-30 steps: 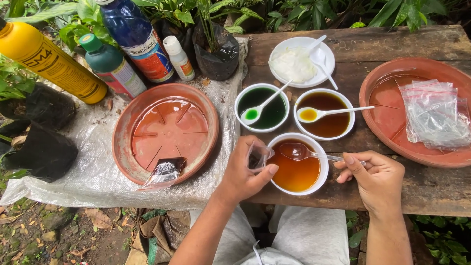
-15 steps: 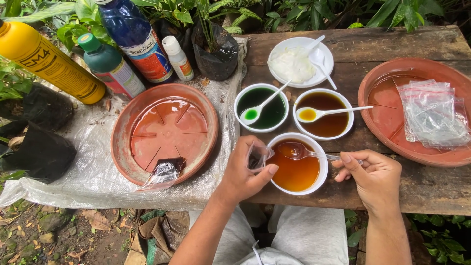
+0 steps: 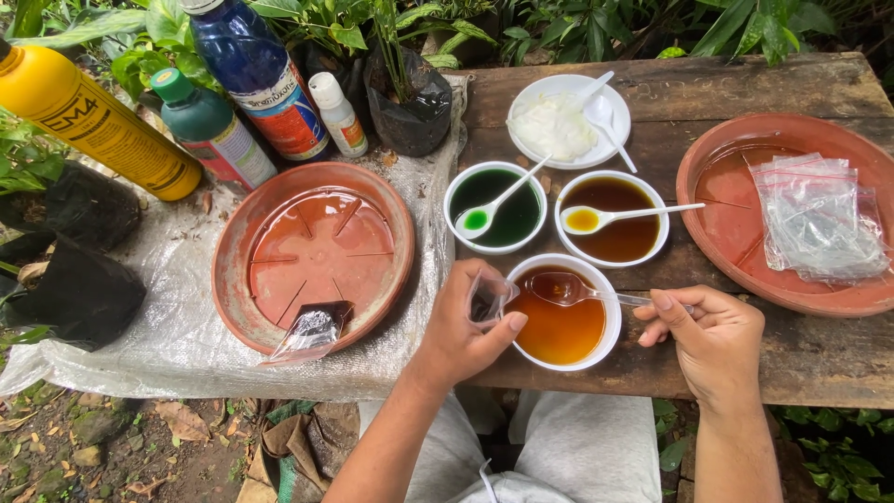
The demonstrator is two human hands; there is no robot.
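Observation:
My left hand (image 3: 463, 326) pinches a small clear plastic bag (image 3: 488, 296) open at the near-left rim of a white bowl of orange-brown liquid (image 3: 562, 328). In my right hand (image 3: 712, 340) is the handle of a clear spoon (image 3: 570, 290), its scoop resting over that bowl. Behind stand a white bowl of dark green liquid (image 3: 515, 218) and a white bowl of brown liquid (image 3: 626, 238), each with a white spoon. At the back sits a white plate of white stuff (image 3: 557, 125).
A terracotta saucer (image 3: 313, 248) holding a filled dark packet (image 3: 315, 328) lies on plastic sheeting at the left. Another terracotta saucer (image 3: 717, 201) at the right holds empty clear bags (image 3: 815, 219). Yellow (image 3: 88, 123), green (image 3: 209, 129), blue (image 3: 253, 73) and small white bottles (image 3: 337, 114) stand behind, among potted plants.
The clear spoon has shifted slightly over the orange-brown bowl. My left hand keeps the small bag at the rim.

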